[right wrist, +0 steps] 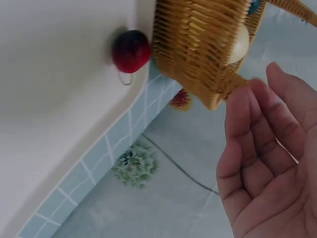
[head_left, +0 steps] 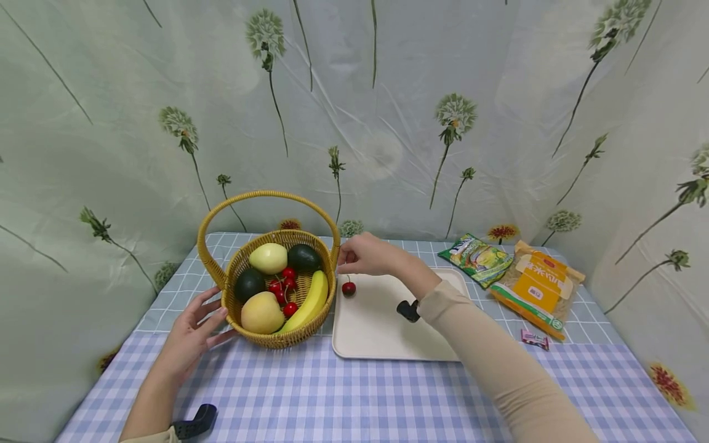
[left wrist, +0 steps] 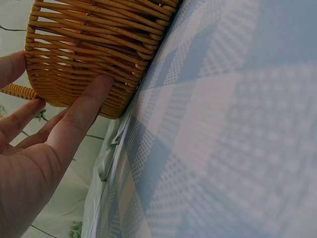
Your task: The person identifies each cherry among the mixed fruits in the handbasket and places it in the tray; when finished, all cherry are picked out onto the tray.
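A wicker basket with a tall arched handle stands on the table. It holds a banana, several red cherries, two dark green fruits like avocados, a pale yellow-green fruit and a round yellowish fruit. My left hand touches the basket's left side with spread fingers; its thumb lies on the weave. Beside the basket's right rim is my right hand, fingers loosely bent and holding nothing visible; whether they touch the wicker I cannot tell. Below that hand, one cherry lies on a white tray.
Right of the tray lie a green snack packet, an orange-labelled bag of grain and a small pink wrapped sweet. A checked cloth covers the table. A dandelion-printed curtain hangs behind it.
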Tool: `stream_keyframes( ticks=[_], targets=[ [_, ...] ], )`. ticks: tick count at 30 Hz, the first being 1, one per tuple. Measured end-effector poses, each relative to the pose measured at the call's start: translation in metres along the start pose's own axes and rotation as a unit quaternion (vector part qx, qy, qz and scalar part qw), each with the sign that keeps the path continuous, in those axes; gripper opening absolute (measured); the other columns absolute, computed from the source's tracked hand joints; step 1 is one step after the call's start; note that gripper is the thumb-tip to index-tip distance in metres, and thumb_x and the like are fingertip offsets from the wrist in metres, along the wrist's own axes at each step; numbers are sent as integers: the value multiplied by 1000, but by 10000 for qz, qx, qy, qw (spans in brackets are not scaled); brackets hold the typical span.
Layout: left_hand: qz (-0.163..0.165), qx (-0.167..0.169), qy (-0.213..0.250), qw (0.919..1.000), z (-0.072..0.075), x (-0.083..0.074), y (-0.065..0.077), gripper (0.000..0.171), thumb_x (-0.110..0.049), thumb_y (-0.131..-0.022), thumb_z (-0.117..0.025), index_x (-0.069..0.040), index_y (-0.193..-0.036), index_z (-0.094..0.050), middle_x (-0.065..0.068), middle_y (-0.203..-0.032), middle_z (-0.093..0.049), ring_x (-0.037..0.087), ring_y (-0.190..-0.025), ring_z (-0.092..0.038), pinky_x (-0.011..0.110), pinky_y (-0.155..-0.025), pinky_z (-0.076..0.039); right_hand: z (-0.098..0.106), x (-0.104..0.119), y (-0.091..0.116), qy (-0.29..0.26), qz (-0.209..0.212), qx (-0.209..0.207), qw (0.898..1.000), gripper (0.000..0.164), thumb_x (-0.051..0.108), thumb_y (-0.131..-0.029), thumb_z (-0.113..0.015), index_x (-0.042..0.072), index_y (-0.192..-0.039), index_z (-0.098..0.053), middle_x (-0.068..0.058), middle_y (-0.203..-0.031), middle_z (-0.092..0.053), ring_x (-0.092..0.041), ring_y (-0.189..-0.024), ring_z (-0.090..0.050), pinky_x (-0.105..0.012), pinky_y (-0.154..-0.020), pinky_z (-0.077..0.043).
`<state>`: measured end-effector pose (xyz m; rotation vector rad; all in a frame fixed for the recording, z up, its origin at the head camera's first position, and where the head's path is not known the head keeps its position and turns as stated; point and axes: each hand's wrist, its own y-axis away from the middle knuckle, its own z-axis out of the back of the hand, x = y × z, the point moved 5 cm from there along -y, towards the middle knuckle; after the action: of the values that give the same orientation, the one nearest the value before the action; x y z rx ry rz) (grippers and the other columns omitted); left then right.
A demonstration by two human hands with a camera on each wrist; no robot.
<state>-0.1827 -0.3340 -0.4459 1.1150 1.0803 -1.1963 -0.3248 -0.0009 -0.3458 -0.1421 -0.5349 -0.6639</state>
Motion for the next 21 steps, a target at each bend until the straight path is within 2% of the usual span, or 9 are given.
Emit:
stream_keyframes(
  ticks=[5, 11, 16, 18, 21],
  targets=[
    [-35, 41, 31, 10000, 0, -1, 0, 68, -24, -112, -59, -11, -169, -24, 26, -164, -30, -7, -110, -66, 33, -89, -67, -2, 13, -2, -32, 74, 323, 9994, 15, 26, -105, -73, 13, -105, -79, -7, -89, -80, -18, -76, -73, -23, -70, -55],
    [-79, 55, 42, 9999, 0, -1, 1, 68, -23, -113, -59, -9, -169, -23, 27, -165, -29, -7, -111, -66, 34, -90, -67, -11, 36, -9, 3, 188, 790, 9967, 23, 29, -106, -71, 12, -121, -75, -10, -102, -81, -27, -92, -77, -27, -79, -58],
    [-77, 40, 23, 10000, 0, -1, 1, 69, -24, -113, -59, -9, -169, -23, 27, -164, -30, -6, -111, -66, 34, -90, -67, -19, 53, -20, 138, 344, 1116, 9931, 31, 28, -104, -73, 11, -130, -72, -6, -109, -79, -19, -99, -74, -27, -86, -58],
    [-86, 41, 32, 9999, 0, -1, 2, 68, -24, -113, -59, -9, -169, -23, 27, -163, -31, -6, -111, -66, 33, -91, -67, -22, 57, -26, 189, 363, 1155, 9925, 31, 28, -104, -74, 13, -132, -70, -3, -113, -77, -14, -102, -71, -26, -89, -58],
    [-152, 52, 67, 9998, -1, -2, 2, 68, -22, -113, -59, -8, -169, -23, 28, -162, -31, -6, -112, -66, 33, -90, -67, -25, 60, -35, 213, 315, 1213, 9919, 36, 28, -105, -73, 16, -138, -66, -3, -116, -75, -13, -105, -68, -26, -90, -56]
  ],
)
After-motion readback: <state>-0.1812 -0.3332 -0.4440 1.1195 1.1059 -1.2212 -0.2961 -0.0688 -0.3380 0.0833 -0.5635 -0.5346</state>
